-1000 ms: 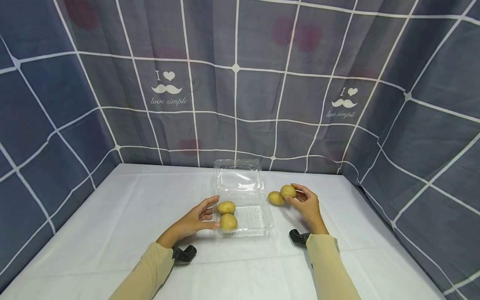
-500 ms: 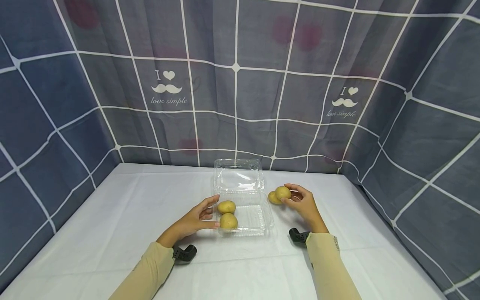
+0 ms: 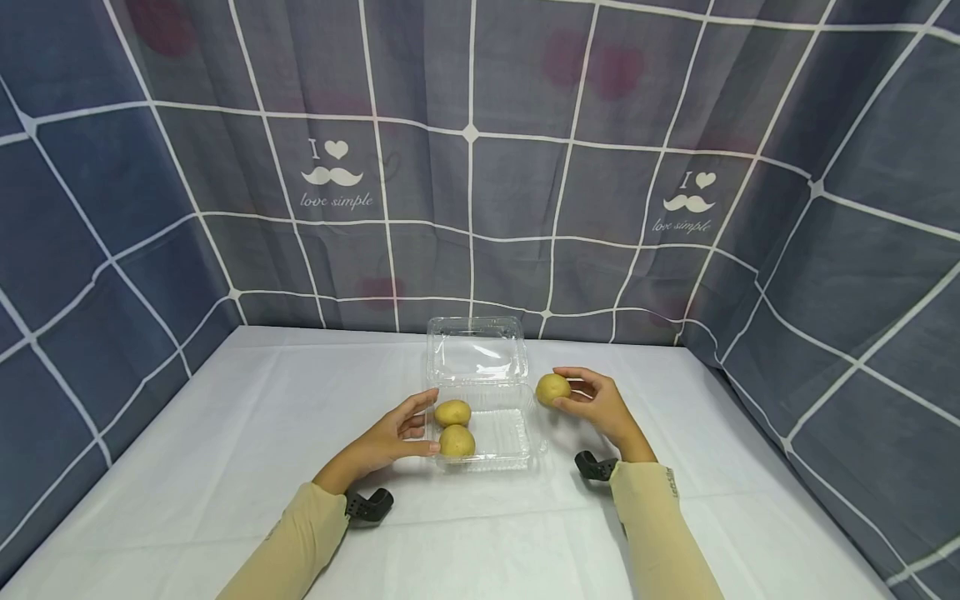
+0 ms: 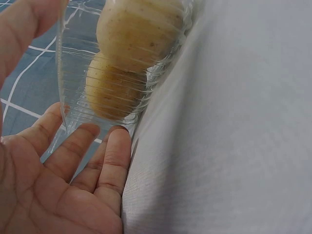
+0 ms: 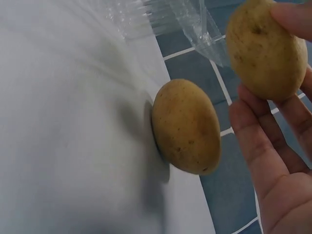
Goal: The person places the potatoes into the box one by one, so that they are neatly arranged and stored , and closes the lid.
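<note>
My right hand (image 3: 602,407) pinches a yellow potato (image 3: 552,389) between thumb and fingers, just right of a clear plastic clamshell box (image 3: 504,429). In the right wrist view, that held potato (image 5: 265,51) is above the table, and another potato (image 5: 186,126) rests on the cloth below it. The held one hides this second potato in the head view. Inside the box, along its left side, lie two potatoes, a rear one (image 3: 453,413) and a front one (image 3: 457,442). My left hand (image 3: 388,437) rests against the box's left side, fingers spread and fingertips at the wall.
The box's clear lid (image 3: 477,350) stands raised at the back, near the curtain. A white cloth (image 3: 420,542) covers the table. A dark checked curtain (image 3: 517,183) encloses the back and both sides. Black wrist cameras (image 3: 369,507) sit by each sleeve.
My right hand has moved left with its potato, toward the box, and the potato now covers the one lying behind it. My left hand and the box have stayed in place.
</note>
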`<state>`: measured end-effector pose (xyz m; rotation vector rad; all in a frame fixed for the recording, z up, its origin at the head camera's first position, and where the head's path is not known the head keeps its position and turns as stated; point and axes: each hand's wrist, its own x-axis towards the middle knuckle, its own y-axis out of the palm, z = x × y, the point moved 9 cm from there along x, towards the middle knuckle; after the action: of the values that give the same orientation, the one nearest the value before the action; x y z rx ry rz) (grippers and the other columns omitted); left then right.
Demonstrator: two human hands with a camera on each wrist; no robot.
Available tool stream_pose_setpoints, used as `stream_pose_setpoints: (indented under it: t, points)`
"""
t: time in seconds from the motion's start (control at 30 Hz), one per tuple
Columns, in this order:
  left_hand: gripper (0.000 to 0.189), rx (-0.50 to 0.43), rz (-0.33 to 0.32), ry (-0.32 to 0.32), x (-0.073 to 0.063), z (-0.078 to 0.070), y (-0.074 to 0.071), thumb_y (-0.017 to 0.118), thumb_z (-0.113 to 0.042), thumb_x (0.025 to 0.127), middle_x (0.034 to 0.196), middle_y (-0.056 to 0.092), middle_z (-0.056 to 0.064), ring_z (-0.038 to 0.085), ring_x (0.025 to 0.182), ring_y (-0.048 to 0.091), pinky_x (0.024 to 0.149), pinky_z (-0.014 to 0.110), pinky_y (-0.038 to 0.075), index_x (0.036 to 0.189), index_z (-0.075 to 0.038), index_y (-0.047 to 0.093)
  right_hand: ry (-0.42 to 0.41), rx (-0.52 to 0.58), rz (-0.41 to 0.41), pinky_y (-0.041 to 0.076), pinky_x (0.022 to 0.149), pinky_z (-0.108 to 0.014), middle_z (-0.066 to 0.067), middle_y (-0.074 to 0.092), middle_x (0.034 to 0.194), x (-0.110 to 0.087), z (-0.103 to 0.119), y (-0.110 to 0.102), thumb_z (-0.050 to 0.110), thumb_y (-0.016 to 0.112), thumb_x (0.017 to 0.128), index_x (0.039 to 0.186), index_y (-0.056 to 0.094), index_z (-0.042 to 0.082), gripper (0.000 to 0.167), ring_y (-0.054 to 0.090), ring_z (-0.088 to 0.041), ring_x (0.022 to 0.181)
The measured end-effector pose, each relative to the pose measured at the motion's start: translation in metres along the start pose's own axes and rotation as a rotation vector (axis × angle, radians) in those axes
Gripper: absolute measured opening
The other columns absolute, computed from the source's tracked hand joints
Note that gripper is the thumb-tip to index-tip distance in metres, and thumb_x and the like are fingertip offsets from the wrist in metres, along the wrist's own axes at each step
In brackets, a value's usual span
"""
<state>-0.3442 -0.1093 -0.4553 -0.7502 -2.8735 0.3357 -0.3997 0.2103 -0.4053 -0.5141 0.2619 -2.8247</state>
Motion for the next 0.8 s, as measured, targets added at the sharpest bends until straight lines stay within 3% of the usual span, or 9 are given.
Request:
stream_pose_setpoints:
  t: [0.8]
  points:
    - [0.098,-0.029,0.001,0.000,0.000,-0.001,0.000,0.083,-0.011,0.096,0.175,0.019,0.031,0.054,0.155,0.032,0.125,0.061,0.035,0.170,0.003,0.021,0.012,0.023,0.168,0.060,0.093,-0.022,-0.034,0.066,0.132,0.002,0.016,0.031,-0.016,0.079,0.086,0.134,0.061,-0.020,0.051,0.072,-0.008,0.104]
